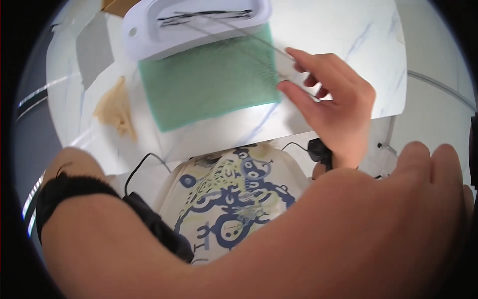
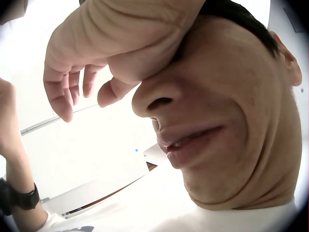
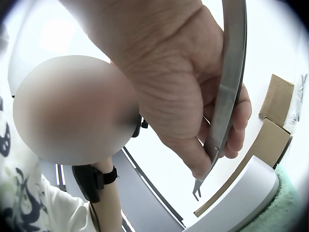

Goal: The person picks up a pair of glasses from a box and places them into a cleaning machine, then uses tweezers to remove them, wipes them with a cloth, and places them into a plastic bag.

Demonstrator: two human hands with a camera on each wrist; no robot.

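In my right hand (image 1: 343,94) I grip metal tweezers (image 3: 227,96), pinched between thumb and fingers. Their prongs slant up and left in the head view, overlapping the white tray (image 1: 191,44), where several thin dark tools (image 1: 234,15) lie. Under the tray's near side is a green cloth (image 1: 209,87). My left hand (image 2: 120,43) is raised to the person's face, its wrist side against the nose and its fingers loosely bent with nothing in them. In the head view that left hand (image 1: 413,199) looms large at the lower right.
A crumpled beige piece, like a thin glove (image 1: 117,109), lies left of the cloth on the marble-patterned table (image 1: 343,30). A grey sheet (image 1: 94,52) is farther left. Cardboard boxes (image 3: 273,140) stand beyond the tray. Cables hang by the table's front edge.
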